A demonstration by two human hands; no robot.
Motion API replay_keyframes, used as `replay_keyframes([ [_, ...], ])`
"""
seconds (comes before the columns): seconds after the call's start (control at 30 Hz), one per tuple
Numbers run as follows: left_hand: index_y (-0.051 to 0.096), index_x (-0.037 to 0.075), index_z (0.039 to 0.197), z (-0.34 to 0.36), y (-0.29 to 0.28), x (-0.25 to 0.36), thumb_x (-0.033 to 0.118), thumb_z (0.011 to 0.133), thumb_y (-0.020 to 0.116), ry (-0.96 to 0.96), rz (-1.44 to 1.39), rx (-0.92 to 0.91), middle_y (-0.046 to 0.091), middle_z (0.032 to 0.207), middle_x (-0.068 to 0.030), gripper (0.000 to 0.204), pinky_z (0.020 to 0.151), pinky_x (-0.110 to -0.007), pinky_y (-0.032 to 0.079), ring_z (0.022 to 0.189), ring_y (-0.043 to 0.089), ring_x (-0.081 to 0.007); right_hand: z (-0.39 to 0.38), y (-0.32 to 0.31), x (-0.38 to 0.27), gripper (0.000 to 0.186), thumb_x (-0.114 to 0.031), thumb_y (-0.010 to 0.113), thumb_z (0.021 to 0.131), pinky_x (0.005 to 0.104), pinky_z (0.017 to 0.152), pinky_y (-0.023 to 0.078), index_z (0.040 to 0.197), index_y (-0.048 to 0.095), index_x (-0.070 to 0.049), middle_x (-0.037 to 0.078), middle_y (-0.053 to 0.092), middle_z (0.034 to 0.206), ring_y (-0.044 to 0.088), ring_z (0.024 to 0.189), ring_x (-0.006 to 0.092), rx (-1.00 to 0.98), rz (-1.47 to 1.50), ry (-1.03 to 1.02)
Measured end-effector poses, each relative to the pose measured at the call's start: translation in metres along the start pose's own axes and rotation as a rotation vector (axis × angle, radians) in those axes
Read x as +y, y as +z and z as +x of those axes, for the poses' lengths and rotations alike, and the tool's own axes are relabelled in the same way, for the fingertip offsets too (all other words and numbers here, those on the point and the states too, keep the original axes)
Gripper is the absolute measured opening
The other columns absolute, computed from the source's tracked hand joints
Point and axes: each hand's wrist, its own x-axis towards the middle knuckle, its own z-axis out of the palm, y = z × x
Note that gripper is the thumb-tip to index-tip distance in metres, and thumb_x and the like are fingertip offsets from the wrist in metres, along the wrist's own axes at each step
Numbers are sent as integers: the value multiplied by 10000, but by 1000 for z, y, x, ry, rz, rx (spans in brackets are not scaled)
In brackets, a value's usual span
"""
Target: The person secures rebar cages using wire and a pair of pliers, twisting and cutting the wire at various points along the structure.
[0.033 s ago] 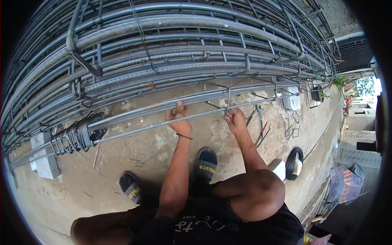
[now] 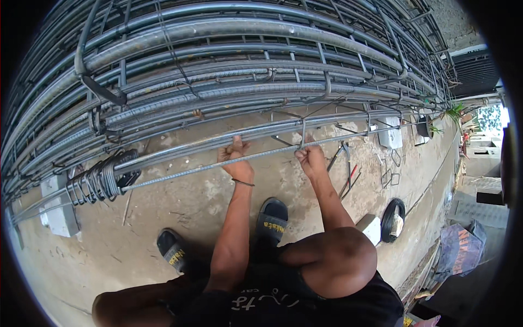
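I am squatting in front of a long steel rebar cage (image 2: 229, 60) that lies on a concrete floor. My left hand (image 2: 235, 159) is closed around a thin ribbed bar (image 2: 180, 173) running along the cage's lower front. About a hand's width to the right, my right hand (image 2: 310, 159) is closed on the same bar, where an upright stirrup leg (image 2: 303, 131) crosses it. Whether it also pinches tie wire is too small to tell. Both forearms reach up from my knees.
A bundle of stirrups (image 2: 101, 180) hangs on the bars at the left. Concrete spacer blocks (image 2: 59, 212) (image 2: 390, 137) prop the cage. Pliers (image 2: 346, 163) and loose stirrups (image 2: 389, 174) lie on the floor to the right, near a wire coil (image 2: 393, 219). My sandals (image 2: 272, 219) (image 2: 173, 250) are below.
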Motion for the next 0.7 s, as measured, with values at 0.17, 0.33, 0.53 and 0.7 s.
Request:
replay_keyframes([
  [0.17,566,-11,834,5,7,7,11,811,644,-28,128,106,615,767,-116,84,519,-325,589,576,623,-190,18,37,24,181,-78,673,838,212,444,247,789,503,-119,-79,357,575,307,476,44,64,67,-87],
  [0.33,582,-6,844,9,5,5,51,826,654,-26,72,62,617,794,-108,94,567,-330,593,615,626,-196,21,46,35,228,-107,700,823,213,445,254,703,508,-136,-71,407,561,312,462,35,110,10,-268],
  [0.53,588,37,869,-1,-2,-17,198,860,659,-29,45,-76,647,816,-80,176,632,-320,588,718,647,-189,5,21,10,157,-137,619,890,262,593,417,926,634,15,23,603,727,513,620,109,115,-805,-320],
  [0.7,591,60,871,4,-1,-17,200,860,657,-62,-102,-9,648,807,-77,155,585,-312,570,697,644,-180,-21,-28,2,226,-117,583,904,256,637,427,1108,611,-23,5,582,762,515,677,103,-187,-1118,-587],
])
